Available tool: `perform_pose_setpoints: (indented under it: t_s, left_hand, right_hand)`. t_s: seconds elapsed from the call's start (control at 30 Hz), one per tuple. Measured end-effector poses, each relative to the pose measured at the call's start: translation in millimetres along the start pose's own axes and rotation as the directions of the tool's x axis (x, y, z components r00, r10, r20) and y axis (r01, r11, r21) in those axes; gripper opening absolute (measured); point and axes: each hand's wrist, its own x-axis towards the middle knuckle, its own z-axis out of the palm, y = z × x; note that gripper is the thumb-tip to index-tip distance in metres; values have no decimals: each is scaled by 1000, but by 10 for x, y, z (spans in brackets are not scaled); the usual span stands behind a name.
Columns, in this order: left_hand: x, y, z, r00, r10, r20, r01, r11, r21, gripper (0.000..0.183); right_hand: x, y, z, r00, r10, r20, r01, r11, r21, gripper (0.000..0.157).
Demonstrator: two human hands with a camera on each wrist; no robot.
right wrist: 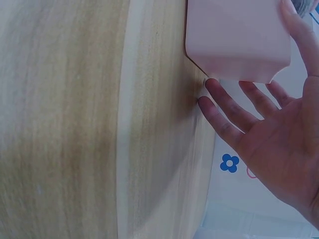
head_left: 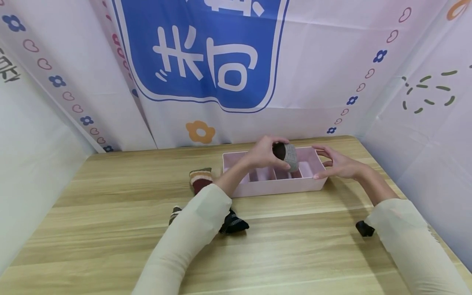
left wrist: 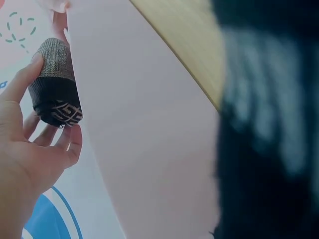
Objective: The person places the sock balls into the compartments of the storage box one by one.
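Note:
My left hand [head_left: 266, 153] holds a rolled-up pair of socks [head_left: 290, 157] over the pink divided storage box [head_left: 280, 187]. The left wrist view shows the roll [left wrist: 56, 82] with a ribbed grey part, a dark band and a patterned end, between thumb and fingers. At the box's right end, my right hand [head_left: 341, 164] spans the corners, thumb on the near rim and fingers toward the far side. In the right wrist view its fingers [right wrist: 234, 112] are spread around the box end [right wrist: 244, 67]. Dividers split the box inside; the left hand and the roll partly hide the compartments.
Left of the box lies a striped maroon sock roll [head_left: 200, 179]. Nearer, a black sock roll [head_left: 234, 223] and another striped piece [head_left: 175, 213] are partly covered by the left sleeve. A small black object [head_left: 364, 228] sits by the right sleeve. A printed cloth [head_left: 309, 82] hangs behind the wooden table [head_left: 110, 213].

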Motion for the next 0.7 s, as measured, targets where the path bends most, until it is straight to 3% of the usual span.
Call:
perform_pose_setpoints:
  t_s: [0.37,0.7]
  left_hand:
    - [156,101,149,999,-42,-8,42,999,0,75]
    - [298,140,392,995,-53,-79,57,997,48,73]
  right_hand:
    - [-7,-5,-1,1000,10,10,-10,1000,-5,102]
    - [18,2,-8,1000,-18,20,17,1000,24,100]
